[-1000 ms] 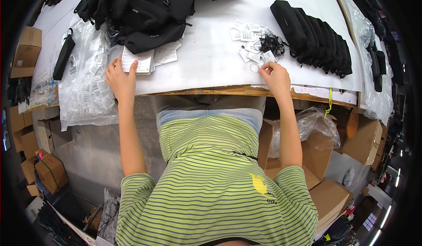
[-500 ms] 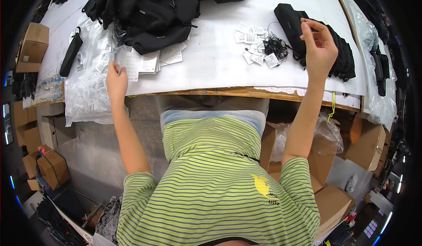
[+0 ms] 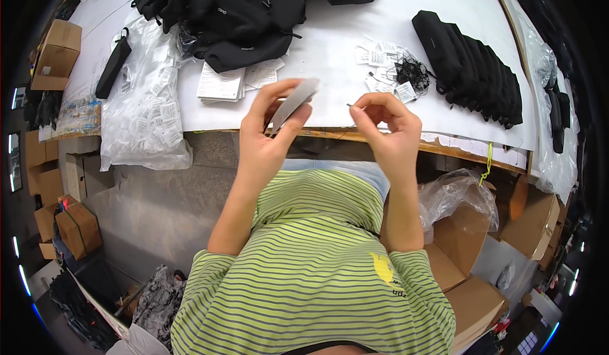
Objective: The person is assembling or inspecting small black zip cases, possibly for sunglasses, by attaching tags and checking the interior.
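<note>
Over the table's front edge, my left hand grips a bent, greyish card between thumb and fingers. To its right, my right hand pinches thumb and forefinger together on a thin black string, whose short dark end pokes out toward the card. The two hands are apart. Beyond the left hand lies a stack of printed white cards. Behind the right hand sit a tangle of black strings and several small white tags.
A heap of black fabric bags covers the table's far left. Clear plastic with white labels hangs over the front edge, a narrow black pouch beside it. At right, black pouches stand in a row. Cardboard boxes sit below.
My left hand has come right, away from the card stack, with a card in it. My right hand has moved down and left from beside the black pouches. The view has shifted slightly.
</note>
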A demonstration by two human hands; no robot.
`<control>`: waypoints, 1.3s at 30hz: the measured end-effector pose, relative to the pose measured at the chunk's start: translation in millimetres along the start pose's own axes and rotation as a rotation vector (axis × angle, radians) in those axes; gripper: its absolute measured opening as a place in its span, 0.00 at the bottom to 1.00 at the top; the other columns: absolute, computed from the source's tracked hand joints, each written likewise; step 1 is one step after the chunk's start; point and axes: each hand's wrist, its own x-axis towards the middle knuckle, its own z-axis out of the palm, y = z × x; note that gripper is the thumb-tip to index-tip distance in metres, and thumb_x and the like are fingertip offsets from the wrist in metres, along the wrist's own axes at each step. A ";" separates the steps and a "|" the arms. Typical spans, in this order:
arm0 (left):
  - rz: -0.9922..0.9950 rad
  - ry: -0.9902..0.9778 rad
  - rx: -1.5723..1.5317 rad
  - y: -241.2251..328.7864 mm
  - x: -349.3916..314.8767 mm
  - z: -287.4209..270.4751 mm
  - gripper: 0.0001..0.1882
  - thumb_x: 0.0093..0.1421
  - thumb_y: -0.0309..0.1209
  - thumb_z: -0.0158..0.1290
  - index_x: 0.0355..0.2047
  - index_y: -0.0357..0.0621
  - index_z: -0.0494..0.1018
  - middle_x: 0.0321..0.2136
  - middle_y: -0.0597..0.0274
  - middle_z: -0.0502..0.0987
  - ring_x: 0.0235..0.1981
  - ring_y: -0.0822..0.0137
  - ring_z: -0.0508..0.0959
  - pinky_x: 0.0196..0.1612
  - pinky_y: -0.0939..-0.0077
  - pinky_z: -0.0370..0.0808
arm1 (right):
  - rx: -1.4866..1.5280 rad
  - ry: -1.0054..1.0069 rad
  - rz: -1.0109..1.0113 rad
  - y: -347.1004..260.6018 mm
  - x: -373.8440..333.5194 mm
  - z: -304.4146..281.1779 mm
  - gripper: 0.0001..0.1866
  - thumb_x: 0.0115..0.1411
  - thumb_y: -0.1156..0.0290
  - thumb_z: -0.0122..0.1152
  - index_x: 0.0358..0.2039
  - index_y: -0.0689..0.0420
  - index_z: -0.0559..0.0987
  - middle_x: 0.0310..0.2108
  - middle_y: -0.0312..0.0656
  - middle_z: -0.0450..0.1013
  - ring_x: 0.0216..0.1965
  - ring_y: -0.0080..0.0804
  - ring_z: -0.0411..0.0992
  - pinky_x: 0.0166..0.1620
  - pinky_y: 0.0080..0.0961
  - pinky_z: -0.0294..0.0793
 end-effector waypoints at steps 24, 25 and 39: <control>-0.132 -0.462 -0.131 -10.0 -8.2 -1.8 0.08 0.63 0.29 0.50 0.35 0.36 0.74 0.26 0.66 0.72 0.28 0.77 0.69 0.34 0.84 0.66 | 0.172 -0.336 0.159 10.2 -13.9 -11.5 0.05 0.53 0.76 0.64 0.30 0.61 0.76 0.20 0.32 0.73 0.20 0.14 0.68 0.25 0.11 0.65; -0.118 -0.460 -0.014 -7.9 -8.6 0.6 0.09 0.65 0.31 0.48 0.36 0.36 0.72 0.27 0.66 0.72 0.29 0.77 0.69 0.35 0.84 0.66 | 0.174 -0.336 0.156 12.0 -13.6 -11.0 0.05 0.53 0.76 0.64 0.30 0.61 0.76 0.20 0.32 0.73 0.20 0.14 0.68 0.25 0.11 0.65; 0.040 -0.233 0.102 -24.2 15.4 9.2 0.06 0.63 0.26 0.48 0.30 0.36 0.67 0.23 0.66 0.68 0.24 0.78 0.67 0.30 0.85 0.65 | 0.369 -0.509 0.415 26.4 -8.8 -11.3 0.07 0.60 0.71 0.58 0.30 0.60 0.73 0.17 0.31 0.69 0.18 0.15 0.66 0.22 0.13 0.63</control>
